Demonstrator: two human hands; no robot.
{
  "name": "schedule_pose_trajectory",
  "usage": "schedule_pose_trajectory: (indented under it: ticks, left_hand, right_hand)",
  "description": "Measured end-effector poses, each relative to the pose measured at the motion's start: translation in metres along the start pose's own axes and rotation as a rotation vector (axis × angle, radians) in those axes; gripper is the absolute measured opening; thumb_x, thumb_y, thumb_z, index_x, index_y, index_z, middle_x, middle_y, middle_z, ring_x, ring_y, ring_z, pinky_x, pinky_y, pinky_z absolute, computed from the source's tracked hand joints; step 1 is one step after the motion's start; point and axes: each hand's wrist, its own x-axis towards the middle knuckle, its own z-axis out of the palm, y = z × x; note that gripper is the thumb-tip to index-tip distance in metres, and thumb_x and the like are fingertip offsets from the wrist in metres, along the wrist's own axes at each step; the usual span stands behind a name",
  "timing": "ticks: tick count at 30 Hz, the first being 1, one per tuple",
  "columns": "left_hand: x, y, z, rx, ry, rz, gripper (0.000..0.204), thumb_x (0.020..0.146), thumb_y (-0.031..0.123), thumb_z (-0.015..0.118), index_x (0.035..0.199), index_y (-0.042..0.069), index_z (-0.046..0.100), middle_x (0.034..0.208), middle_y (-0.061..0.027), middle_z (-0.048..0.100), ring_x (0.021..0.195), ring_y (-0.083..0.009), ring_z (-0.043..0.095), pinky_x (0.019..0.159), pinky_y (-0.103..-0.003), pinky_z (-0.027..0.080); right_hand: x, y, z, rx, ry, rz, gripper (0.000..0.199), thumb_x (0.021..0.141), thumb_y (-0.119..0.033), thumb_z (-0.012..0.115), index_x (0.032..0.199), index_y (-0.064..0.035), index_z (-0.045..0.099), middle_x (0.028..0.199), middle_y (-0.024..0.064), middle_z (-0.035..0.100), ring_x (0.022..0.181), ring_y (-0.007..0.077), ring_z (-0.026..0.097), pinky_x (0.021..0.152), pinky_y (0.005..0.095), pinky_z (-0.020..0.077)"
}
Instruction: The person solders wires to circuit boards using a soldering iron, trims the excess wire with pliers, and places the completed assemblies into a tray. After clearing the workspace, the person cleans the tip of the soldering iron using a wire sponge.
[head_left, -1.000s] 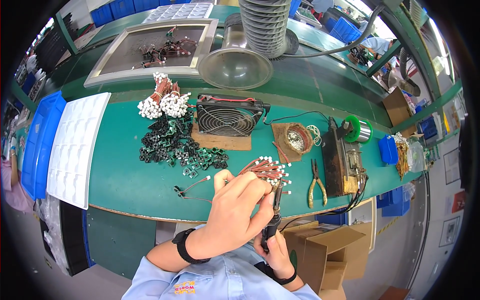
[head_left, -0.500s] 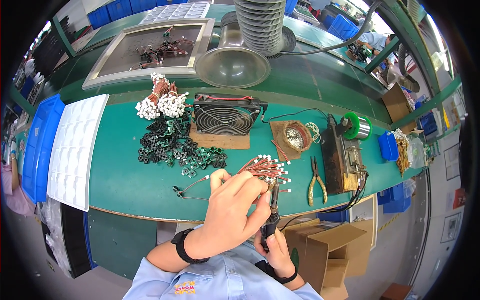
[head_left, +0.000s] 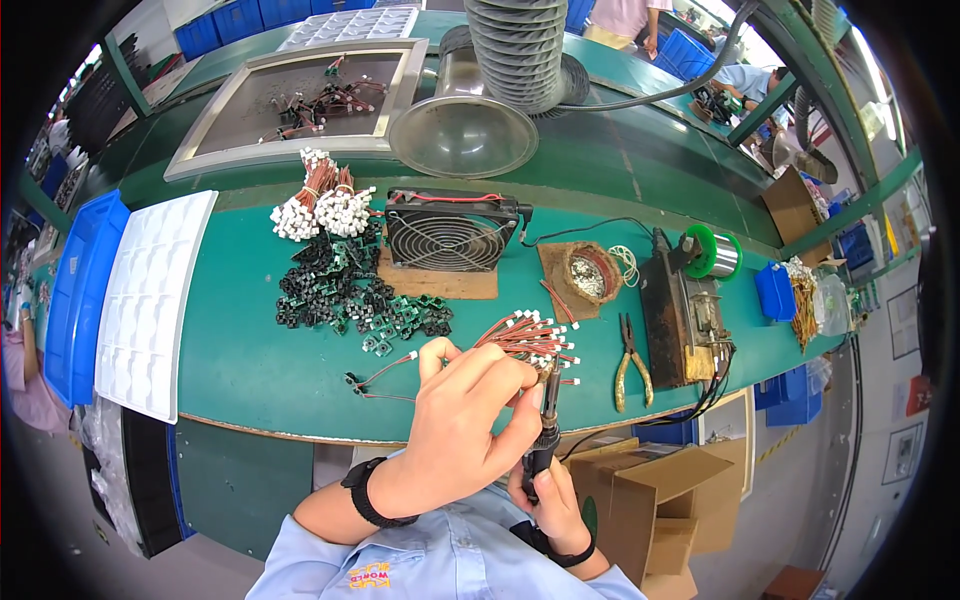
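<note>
My right hand (head_left: 555,505) is wrapped round the dark handle of a soldering iron (head_left: 546,436), its metal shaft pointing up and away from me. Close beside the iron's tip, my left hand (head_left: 465,410) is closed, thumb and fingers pinched together; what lies between them is hidden. Just beyond those fingertips lies a bundle of red wires with white connectors (head_left: 530,335). To the left of my left hand, a wire joins a small black part (head_left: 354,382) to a white connector. Behind is a heap of small black and green parts (head_left: 345,290).
A black fan (head_left: 450,235) stands behind the hands. Rightward are a solder pot (head_left: 590,276), pliers (head_left: 633,370), a soldering station (head_left: 680,310) and a green solder spool (head_left: 714,252). White tray (head_left: 155,300) and bundled wires (head_left: 322,200) sit left. A fume hood (head_left: 463,140) hangs above.
Both hands and the soldering iron hold almost the same place. At the far top right, a person in pink has come further into view.
</note>
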Motion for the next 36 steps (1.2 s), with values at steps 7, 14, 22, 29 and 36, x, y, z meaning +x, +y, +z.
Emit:
schedule_pose_trajectory:
  ticks: [7, 14, 22, 29, 36]
  left_hand:
    - [-0.002, -0.001, 0.000, 0.012, 0.035, 0.018, 0.005, 0.074, 0.002, 0.058, 0.077, 0.005, 0.056, 0.065, -0.0009, 0.053, 0.055, -0.0151, 0.046, 0.065, -0.032, 0.027]
    - [-0.027, -0.010, 0.000, -0.221, -0.212, -0.182, 0.012, 0.084, 0.013, 0.056, 0.090, 0.003, 0.058, 0.074, -0.0029, 0.055, 0.066, -0.0165, 0.053, 0.071, -0.031, 0.036]
    - [-0.067, -0.032, 0.035, -1.416, -0.639, -0.770, 0.043, 0.098, 0.033, 0.034, 0.125, 0.001, 0.043, 0.079, -0.0037, 0.059, 0.074, -0.0150, 0.060, 0.080, -0.027, 0.044]
    - [-0.073, -0.038, 0.035, -1.407, -0.731, -0.857, 0.046, 0.096, 0.028, 0.040, 0.131, -0.001, 0.037, 0.132, -0.0117, 0.044, 0.106, -0.0190, 0.051, 0.090, -0.035, 0.041]
    - [-0.072, -0.038, 0.034, -1.437, -0.750, -0.863, 0.045, 0.097, 0.027, 0.039, 0.132, -0.001, 0.035, 0.131, -0.0117, 0.045, 0.100, -0.0202, 0.055, 0.088, -0.035, 0.043]
  right_hand:
    - [0.000, 0.000, 0.002, -0.008, 0.009, -0.020, 0.045, 0.095, -0.037, 0.035, 0.105, 0.0032, 0.051, 0.058, 0.0000, 0.044, 0.050, 0.0061, 0.037, 0.047, 0.0207, 0.0284]
    - [0.005, -0.005, 0.001, 0.071, 0.049, 0.011, 0.056, 0.093, -0.050, 0.036, 0.107, 0.0038, 0.046, 0.058, 0.0044, 0.045, 0.047, 0.0083, 0.037, 0.045, 0.0220, 0.0287]
    - [0.002, 0.000, 0.000, 0.186, 0.011, 0.016, 0.057, 0.092, -0.052, 0.037, 0.109, 0.0014, 0.046, 0.060, 0.0033, 0.045, 0.048, 0.0083, 0.038, 0.046, 0.0217, 0.0300]
    - [-0.001, -0.004, 0.005, 0.119, 0.066, 0.013, 0.057, 0.091, -0.054, 0.037, 0.106, 0.0009, 0.047, 0.060, 0.0028, 0.046, 0.049, 0.0076, 0.038, 0.047, 0.0214, 0.0300]
    - [0.000, -0.006, 0.004, 0.088, 0.066, 0.009, 0.057, 0.092, -0.054, 0.036, 0.102, 0.0006, 0.048, 0.060, 0.0028, 0.046, 0.049, 0.0073, 0.039, 0.047, 0.0213, 0.0299]
